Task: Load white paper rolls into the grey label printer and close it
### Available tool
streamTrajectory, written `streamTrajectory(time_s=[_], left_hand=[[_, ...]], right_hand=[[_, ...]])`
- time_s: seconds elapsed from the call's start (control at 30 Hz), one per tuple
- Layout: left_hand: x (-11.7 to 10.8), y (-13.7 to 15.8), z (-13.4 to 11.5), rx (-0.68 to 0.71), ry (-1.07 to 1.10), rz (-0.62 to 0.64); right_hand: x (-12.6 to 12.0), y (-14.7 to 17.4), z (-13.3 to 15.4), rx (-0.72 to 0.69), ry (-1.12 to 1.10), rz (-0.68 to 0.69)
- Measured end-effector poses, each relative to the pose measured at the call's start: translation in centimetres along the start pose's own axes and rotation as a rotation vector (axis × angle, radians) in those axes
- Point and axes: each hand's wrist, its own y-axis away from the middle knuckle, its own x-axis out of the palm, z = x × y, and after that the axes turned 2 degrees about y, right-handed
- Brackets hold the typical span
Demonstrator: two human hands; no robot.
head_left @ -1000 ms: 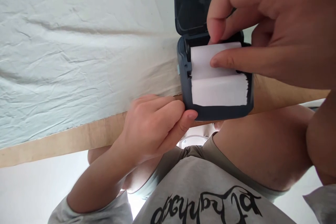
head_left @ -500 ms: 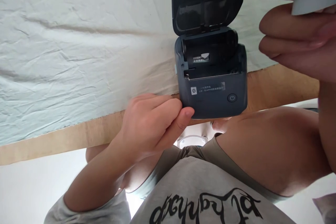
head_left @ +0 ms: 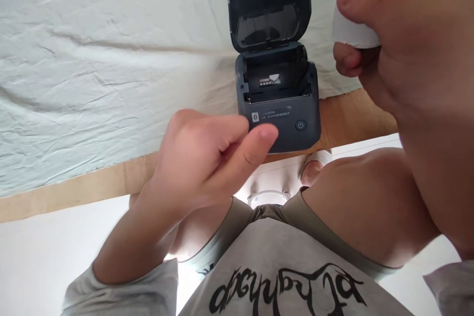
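Observation:
A dark blue-grey label printer (head_left: 285, 138) rests at the table's near edge, its lid (head_left: 268, 5) swung up and its paper bay (head_left: 255, 71) exposed. A Bluetooth mark and a round power button show on its front. My left hand (head_left: 200, 153) is in front of the printer's lower left corner, fingers curled in and thumb stretched along them; I see nothing in it. Whether it touches the printer, I cannot tell. At the upper right, my right hand (head_left: 414, 34) grips a white paper roll (head_left: 351, 32) between thumb and fingers, to the right of the printer.
A pale, wrinkled cloth (head_left: 111, 84) covers the table, with a strip of bare wood (head_left: 92, 190) along the near edge. My legs (head_left: 370, 202) and grey shirt (head_left: 266, 256) are just below that edge.
My right hand has come left and turned, bringing the paper roll nearer the printer. The printer looks smaller and farther left. My left hand has shifted up from its grip on the corner.

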Motion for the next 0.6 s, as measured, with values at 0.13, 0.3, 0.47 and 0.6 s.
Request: streamTrajectory(time_s=[0.13,0.3,0.47,0.6], left_hand=[[1.0,-0.9,0.3,0.077,0.017,-0.197],[1.1,-0.4,0.8,0.033,0.014,-0.113],[0.4,0.3,1.5,0.052,-0.088,0.005],[0.6,0.6,2.1,0.057,-0.075,0.026]], right_hand=[[-0.1,0.1,0.1,0.000,0.082,0.017],[-0.9,0.6,-0.8,0.132,0.251,0.066],[-1.4,0.9,-0.9,0.032,0.345,0.225],[-1.2,0.7,-0.8,-0.196,0.457,0.341]])
